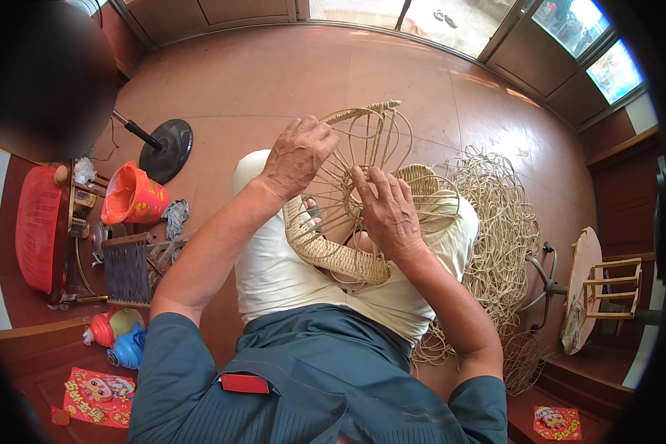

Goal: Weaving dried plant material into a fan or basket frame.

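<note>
A partly woven basket (pixel 331 254) of straw-coloured cord rests across my lap, tilted, with thin spokes spreading from its middle. Its near side carries a thick braided band; at the far side a cord-wrapped bar (pixel 362 110) rises above looped spokes. My left hand (pixel 301 154) is closed at the upper left of the frame, fingertips at the wrapped bar and spokes. Over the middle right of the spokes, my right hand (pixel 389 211) bends its fingers round the frame; its thumb is mostly hidden. Another woven section (pixel 417 181) shows just beyond the right hand.
A large heap of loose cord (pixel 496 229) lies on the floor beside my right leg. To the left stand a black round fan base (pixel 166 152), an orange-red bucket (pixel 132 196) and a small folding stool (pixel 128 272). A round-topped stand (pixel 583 288) is at the right.
</note>
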{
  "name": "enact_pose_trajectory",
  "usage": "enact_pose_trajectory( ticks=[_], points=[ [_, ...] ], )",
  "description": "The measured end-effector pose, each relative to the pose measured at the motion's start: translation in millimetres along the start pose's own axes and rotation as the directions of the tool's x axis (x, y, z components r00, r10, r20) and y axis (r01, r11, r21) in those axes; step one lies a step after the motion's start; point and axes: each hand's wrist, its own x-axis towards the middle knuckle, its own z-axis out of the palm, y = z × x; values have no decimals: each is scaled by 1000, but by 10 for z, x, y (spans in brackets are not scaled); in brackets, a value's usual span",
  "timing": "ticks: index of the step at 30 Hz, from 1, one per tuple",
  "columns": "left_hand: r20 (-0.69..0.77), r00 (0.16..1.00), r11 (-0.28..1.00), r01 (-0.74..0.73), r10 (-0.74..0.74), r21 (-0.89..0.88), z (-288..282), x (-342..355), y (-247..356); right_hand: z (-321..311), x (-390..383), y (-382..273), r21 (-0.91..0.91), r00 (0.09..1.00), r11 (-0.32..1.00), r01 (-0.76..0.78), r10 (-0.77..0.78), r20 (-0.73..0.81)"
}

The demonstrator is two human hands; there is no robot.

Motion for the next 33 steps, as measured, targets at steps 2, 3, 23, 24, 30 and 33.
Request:
enact_pose_trajectory(
  ticks=[2,3,23,24,30,33],
  points=[
    [48,991,981,-132,127,144,-41,38,22,7,0,3,4,1000,1000,-3,3,-2],
    [48,991,981,-132,127,143,-54,46,32,9,5,4,15,1000,1000,-4,4,-5],
    [143,986,973,-47,81,-225,-187,69,-275,12,5,-7,-10,999,1000,18,-19,-31],
    [142,987,973,-46,79,-225,-151,75,-247,-1,5,-7,-8,1000,1000,16,-16,-21],
    [71,977,973,-208,202,98,-24,110,-169,-22,16,-1,2,1000,1000,14,-14,10],
    [90,945,929,-326,315,174,-24,133,-176,-19,20,0,3,1000,1000,12,-12,7]
  ],
)
